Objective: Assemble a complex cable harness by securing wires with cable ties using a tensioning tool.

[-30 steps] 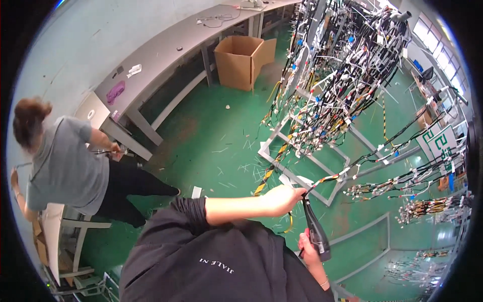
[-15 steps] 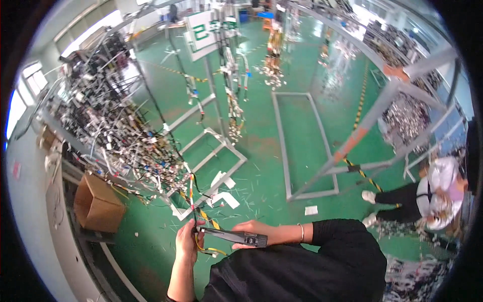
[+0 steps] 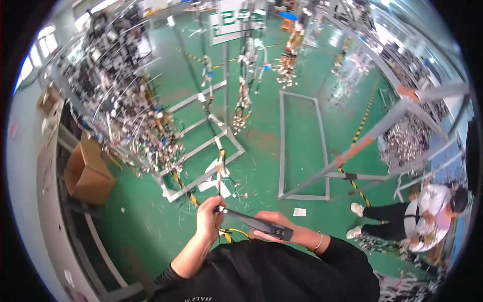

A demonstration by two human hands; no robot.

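Note:
My left hand (image 3: 206, 221) is closed around a wire harness (image 3: 221, 168) that hangs down in front of me, its fingers pinching the bundle. Yellow and black wires (image 3: 238, 231) trail out below that hand. In my right hand (image 3: 288, 226) lies a long black tool (image 3: 254, 222) that looks like a cable tie gun, with the fingers wrapped round its body. The tool's narrow nose meets the harness beside my left thumb. Just what sits at the nose is too small to tell.
A dense rack of hanging harnesses (image 3: 131, 116) stands at the left, above an open cardboard box (image 3: 89, 173). Grey metal frames (image 3: 282, 146) stand on the green floor. At the right is a person (image 3: 427, 216) in dark trousers. White paper scraps (image 3: 216, 183) lie ahead.
The view has turned left-to-right, so both hands appear further right. The harness hangs straighter, and the tool now slopes down more toward my right hand. Both hands keep their hold.

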